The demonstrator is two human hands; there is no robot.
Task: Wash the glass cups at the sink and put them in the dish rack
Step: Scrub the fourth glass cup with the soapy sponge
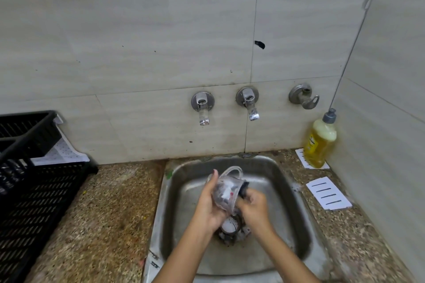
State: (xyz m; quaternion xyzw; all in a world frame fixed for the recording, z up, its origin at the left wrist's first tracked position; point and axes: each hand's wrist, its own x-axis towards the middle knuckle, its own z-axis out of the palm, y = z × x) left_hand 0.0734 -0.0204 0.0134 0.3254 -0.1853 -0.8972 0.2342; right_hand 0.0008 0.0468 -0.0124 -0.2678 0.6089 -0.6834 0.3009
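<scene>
Both hands over the sink (287, 190): left hand (210, 202) wrapped around clear handled glass cup (226, 193), right hand (254, 205) clenched on dark scrubber (244, 189).

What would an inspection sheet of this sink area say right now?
Surface: speckled stone counter around a steel sink; no water seen running.
Job's things: clear glass cup with handle, held tilted over the sink; black slotted plastic dish rack on the left.
Clutter: yellow dish soap bottle; white slotted soap tray.
Hands: left hand grips the cup; right hand holds a dark scrubber at its mouth.
Cables: thin grey wire down the wall corner.
Surroundings: pale wall tiles, two chrome taps, one grey valve.
</scene>
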